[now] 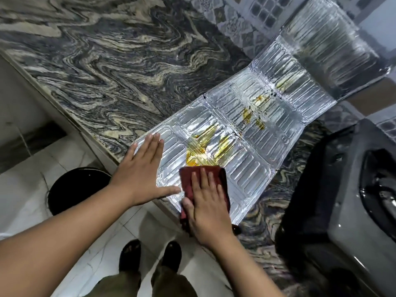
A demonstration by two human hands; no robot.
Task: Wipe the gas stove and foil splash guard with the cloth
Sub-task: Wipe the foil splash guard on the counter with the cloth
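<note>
Foil guard [252, 116] lies flat on marble surface [107, 71], near end overhanging its edge; stove [353, 200] right. Left hand [139, 174] flat, fingers straight, on foil — right hand [209, 200] presses red cloth [190, 179] flat beside yellow stains [205, 146].

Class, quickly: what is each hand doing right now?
Left hand: open, flat on the foil splash guard.
Right hand: open, straight fingers pressing the red cloth onto the foil.
</note>
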